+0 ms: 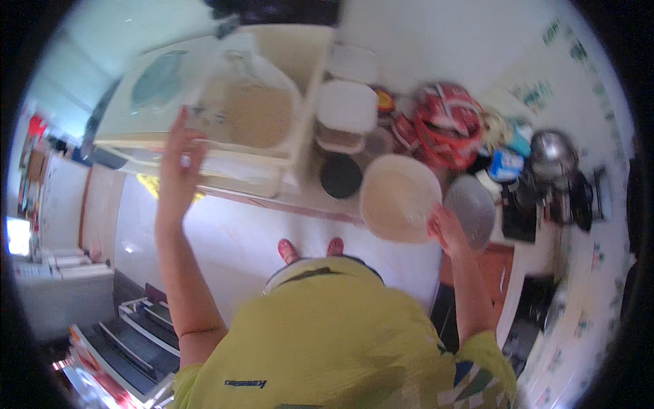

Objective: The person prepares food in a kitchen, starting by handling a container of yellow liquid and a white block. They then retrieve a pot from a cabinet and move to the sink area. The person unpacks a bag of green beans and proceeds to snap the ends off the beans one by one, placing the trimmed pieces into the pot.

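Note:
My right hand (445, 228) grips the rim of a pale, translucent plastic tub (400, 199), held above the counter's front edge. My left hand (185, 151) is raised in front of a cream-coloured open drawer or bin (288, 161); its fingers are blurred and partly apart, and whether a small bright thing at them is held cannot be told. Inside the bin a clear plastic bag (273, 74) surrounds brown grain-like stuff (259, 115). A dark round lid or container (341, 175) lies between the bin and the tub.
White-lidded boxes (347, 106) stand beside the bin. A red bag of packets (449, 128), a blue-and-white packet (507, 164) and a steel bowl (553, 152) crowd the right counter. A grey round lid or bowl (469, 210) is near my right hand. A rack (138, 347) stands lower left.

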A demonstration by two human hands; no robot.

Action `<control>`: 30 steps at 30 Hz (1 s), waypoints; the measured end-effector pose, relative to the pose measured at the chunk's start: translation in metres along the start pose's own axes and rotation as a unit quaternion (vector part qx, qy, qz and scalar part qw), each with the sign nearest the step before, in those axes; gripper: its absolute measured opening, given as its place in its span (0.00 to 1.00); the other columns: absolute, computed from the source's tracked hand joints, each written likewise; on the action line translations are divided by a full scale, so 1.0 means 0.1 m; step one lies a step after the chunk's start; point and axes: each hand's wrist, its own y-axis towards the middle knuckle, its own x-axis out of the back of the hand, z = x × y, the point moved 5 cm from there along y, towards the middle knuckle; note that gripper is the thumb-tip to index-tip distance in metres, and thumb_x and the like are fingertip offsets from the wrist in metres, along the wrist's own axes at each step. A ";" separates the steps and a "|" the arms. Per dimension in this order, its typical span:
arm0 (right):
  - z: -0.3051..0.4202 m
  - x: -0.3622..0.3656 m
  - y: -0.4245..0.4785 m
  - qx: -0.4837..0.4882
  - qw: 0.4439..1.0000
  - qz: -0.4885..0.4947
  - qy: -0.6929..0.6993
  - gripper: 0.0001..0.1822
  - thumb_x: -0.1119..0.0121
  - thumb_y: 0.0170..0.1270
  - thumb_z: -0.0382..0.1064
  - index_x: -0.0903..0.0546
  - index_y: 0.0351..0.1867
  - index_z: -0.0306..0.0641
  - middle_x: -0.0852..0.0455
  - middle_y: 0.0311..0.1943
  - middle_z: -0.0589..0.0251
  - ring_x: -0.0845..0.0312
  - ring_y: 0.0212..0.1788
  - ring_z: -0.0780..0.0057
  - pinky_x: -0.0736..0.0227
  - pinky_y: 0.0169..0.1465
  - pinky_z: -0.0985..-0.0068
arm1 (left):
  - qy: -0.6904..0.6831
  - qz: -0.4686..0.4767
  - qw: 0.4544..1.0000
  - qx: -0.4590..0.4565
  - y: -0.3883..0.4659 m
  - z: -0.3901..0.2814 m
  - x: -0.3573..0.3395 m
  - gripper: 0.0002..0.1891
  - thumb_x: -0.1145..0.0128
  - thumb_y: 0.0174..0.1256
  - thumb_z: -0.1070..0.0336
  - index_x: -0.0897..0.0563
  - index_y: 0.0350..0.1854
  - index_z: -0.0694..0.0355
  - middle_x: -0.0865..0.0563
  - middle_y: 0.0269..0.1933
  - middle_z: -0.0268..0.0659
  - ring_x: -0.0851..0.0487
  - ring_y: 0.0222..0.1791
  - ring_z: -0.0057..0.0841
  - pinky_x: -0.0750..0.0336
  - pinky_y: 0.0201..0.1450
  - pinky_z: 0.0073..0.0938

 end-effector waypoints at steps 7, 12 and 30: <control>1.91 -1.15 -0.85 0.230 0.973 0.021 -0.002 0.13 0.51 0.76 0.44 0.23 0.39 0.36 0.21 0.27 0.64 0.21 0.28 0.77 0.16 0.33 0.72 | -0.004 0.017 0.999 -0.027 0.06 -0.29 0.00 0.02 0.42 0.66 0.75 0.21 0.38 0.66 0.37 0.75 0.51 0.37 0.75 0.44 0.31 0.64 0.36; 3.09 -2.75 -1.10 0.369 0.897 0.128 -0.209 0.14 0.47 0.74 0.43 0.21 0.36 0.33 0.18 0.29 0.66 0.20 0.31 0.82 0.19 0.38 0.79 | -0.002 0.017 1.000 -0.021 -0.01 -0.16 0.04 0.02 0.43 0.65 0.77 0.23 0.36 0.67 0.34 0.73 0.52 0.39 0.75 0.46 0.29 0.62 0.36; 1.87 -4.96 1.32 0.598 0.319 0.220 -0.701 0.13 0.43 0.61 0.41 0.11 0.36 0.37 0.11 0.38 0.50 0.14 0.41 0.51 0.22 0.50 0.60 | -0.064 -0.007 0.997 -0.052 -0.03 -0.15 0.03 0.03 0.43 0.65 0.74 0.23 0.37 0.64 0.39 0.73 0.57 0.23 0.59 0.52 0.26 0.56 0.42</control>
